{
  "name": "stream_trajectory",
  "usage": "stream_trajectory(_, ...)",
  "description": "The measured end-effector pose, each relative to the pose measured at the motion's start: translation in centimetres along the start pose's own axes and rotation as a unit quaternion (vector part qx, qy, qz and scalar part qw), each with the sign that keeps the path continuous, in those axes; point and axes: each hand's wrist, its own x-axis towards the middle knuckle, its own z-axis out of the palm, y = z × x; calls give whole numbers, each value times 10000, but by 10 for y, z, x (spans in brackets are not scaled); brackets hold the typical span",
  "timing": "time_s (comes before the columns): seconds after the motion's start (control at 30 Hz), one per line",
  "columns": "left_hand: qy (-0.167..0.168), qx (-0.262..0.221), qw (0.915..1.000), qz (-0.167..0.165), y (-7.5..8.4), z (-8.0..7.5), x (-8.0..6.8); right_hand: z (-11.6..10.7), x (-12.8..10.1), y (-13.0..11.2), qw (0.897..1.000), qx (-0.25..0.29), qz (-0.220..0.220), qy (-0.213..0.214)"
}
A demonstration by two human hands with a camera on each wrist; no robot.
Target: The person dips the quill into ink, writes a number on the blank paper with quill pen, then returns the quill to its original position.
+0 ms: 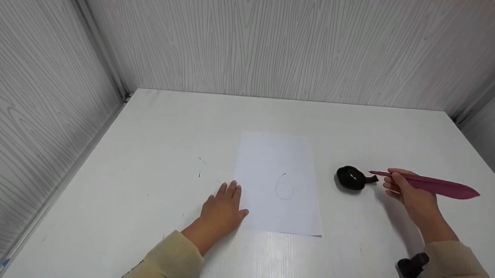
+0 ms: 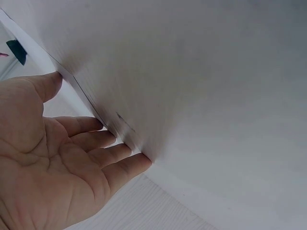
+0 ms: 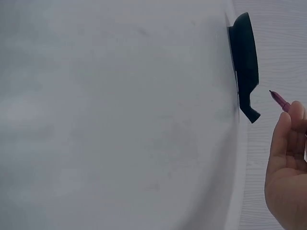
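1. Right hand (image 1: 405, 192) pinching a red feather pen (image 1: 435, 186), fingers curled round the shaft near the tip end.
2. Plume trailing out to the right of the grip, tip pointing left.
3. Black ink dish (image 1: 351, 177) just left of the pen tip, close to it, not touching.
4. Left hand (image 1: 222, 209) flat, fingers straight, pressed on the table (image 1: 141, 218) at the lower left edge of the paper (image 1: 271, 165).
5. Faint pencilled loop (image 1: 284, 186) on the sheet, between the two hands.

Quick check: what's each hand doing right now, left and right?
Left hand: open, fingers straight, flat on the table at the left edge of the paper sheet.
Right hand: holding a pink feather quill, tip near the black ink dish.
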Motion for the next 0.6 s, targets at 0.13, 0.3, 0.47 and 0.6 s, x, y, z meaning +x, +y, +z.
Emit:
stream_trajectory(0.13, -49, 131, 9999, -2, 0, 2, 1, -3, 2, 1, 9900, -1110, -723, -486)
stream_trajectory(0.3, -50, 168, 9998, 14, -1, 3, 1, 2, 2, 2, 9465, -2643, -1665, -805)
stream_trajectory(0.47, -33, 109, 9999, 19, -1, 2, 1, 6, -2, 4, 8677, -4015, -2806, -838)
stream_trajectory(0.6, -14, 38, 10000, 17, -1, 3, 1, 4, -4, 5, 8083, -5071, -2802, -1045)
